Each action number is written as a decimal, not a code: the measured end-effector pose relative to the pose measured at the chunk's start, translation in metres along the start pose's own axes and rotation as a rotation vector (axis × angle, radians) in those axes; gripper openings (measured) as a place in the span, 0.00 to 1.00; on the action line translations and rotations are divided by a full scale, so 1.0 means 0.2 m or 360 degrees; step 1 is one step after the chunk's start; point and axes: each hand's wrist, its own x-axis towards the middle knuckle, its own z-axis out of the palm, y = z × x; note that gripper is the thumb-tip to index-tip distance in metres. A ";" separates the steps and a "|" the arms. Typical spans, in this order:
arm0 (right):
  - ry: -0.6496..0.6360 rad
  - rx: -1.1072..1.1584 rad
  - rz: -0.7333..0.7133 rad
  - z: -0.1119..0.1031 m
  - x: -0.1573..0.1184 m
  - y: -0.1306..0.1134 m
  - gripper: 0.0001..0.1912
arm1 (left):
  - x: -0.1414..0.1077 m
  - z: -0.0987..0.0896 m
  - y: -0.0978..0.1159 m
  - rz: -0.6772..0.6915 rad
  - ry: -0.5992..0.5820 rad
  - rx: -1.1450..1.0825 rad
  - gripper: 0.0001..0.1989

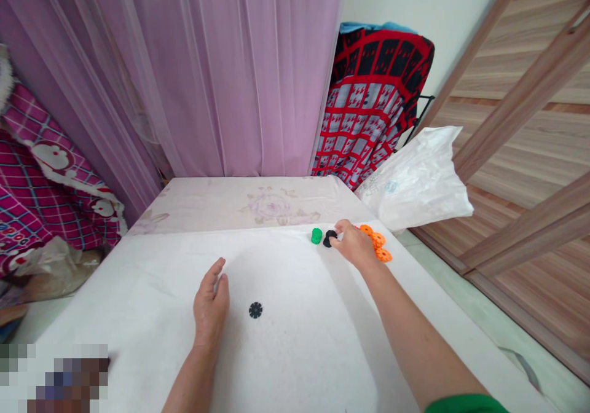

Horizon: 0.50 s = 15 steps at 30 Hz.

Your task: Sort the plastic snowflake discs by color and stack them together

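My right hand [356,245] reaches to the far right part of the white-covered table, thumb and fingers curled round the right side of some black notched discs [329,238]. How many discs are in the grip is hard to see. Just left of them sits a small green stack of similar discs [316,236]. Orange notched discs [378,241] lie in a heap beyond and right of this hand, which partly hides them. My left hand [212,296] is held over the left middle of the table, empty, thumb apart from the fingers. Nearest to it, a single black notched disc [255,310] lies flat.
White cloth [286,364] covers the near table, with a floral cover [239,201] behind. A white plastic bag [415,182] stands at the far right edge. Purple curtains [258,69] hang behind, a red patterned cloth [369,99] beside them. Wooden doors [520,124] are at right.
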 end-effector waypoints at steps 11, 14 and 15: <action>-0.0113 -0.0177 -0.0070 0.02 0.10 0.02 0.18 | 0.00 0.00 -0.01 -0.0012 -0.0003 -0.0011 0.19; -0.0055 -0.0177 -0.0083 0.00 0.06 0.01 0.16 | 0.00 0.00 -0.01 -0.0019 -0.0001 -0.0010 0.19; -0.0003 -0.0142 -0.0101 0.00 0.03 0.00 0.14 | 0.00 0.00 0.00 -0.0020 0.0001 -0.0014 0.19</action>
